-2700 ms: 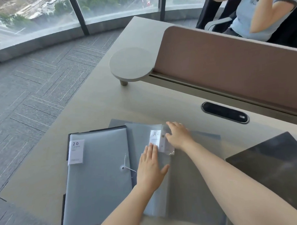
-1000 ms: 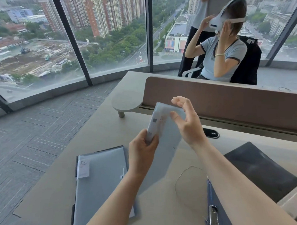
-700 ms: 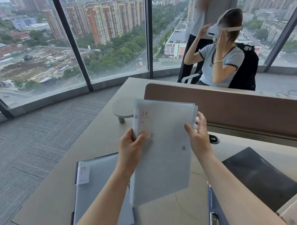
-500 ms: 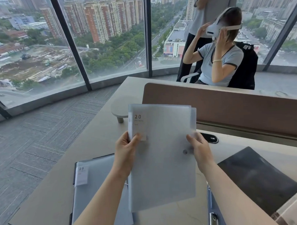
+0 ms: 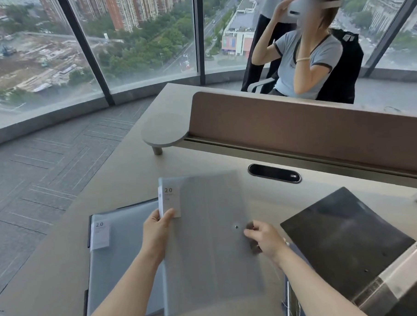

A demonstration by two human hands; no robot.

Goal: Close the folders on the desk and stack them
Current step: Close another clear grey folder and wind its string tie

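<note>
Translucent grey plastic fills the middle of the view: a closed folder (image 5: pixel 206 241) with a white label reading "20" at its upper left corner, blurred along its lower edge. The left hand (image 5: pixel 158 231) grips its left edge just below that label, thumb on top of the cover and the other fingers hidden underneath. The right hand (image 5: pixel 266 239) pinches the folder's right edge, thumb and fingertips closed on it just beside a small dark stud on the cover. Whether the folder rests on the tabletop (image 5: pixel 131 175) or is held slightly above it cannot be told.

To the left lies a second grey folder (image 5: pixel 121 257), also labelled "20", flat on the tabletop and closed, with dark edging along its left side. The held folder's left edge overlaps the right side of this one.

To the right, a black folder (image 5: pixel 345 242) sits tilted, its lower right corner meeting a grey and clear cover (image 5: pixel 394 278) at the frame edge. Below the right wrist, a blue clipboard-like edge with a metal clip (image 5: pixel 290 304) shows partly.

Beyond the folders, a dark oval cable slot (image 5: pixel 274 173) is set into the tabletop, near a brown divider panel (image 5: pixel 297 127). A small round grey shelf (image 5: pixel 164 131) stands at the panel's left end. Behind the panel a seated person (image 5: pixel 308 58) in a light blue shirt holds a white headset with both hands.
</note>
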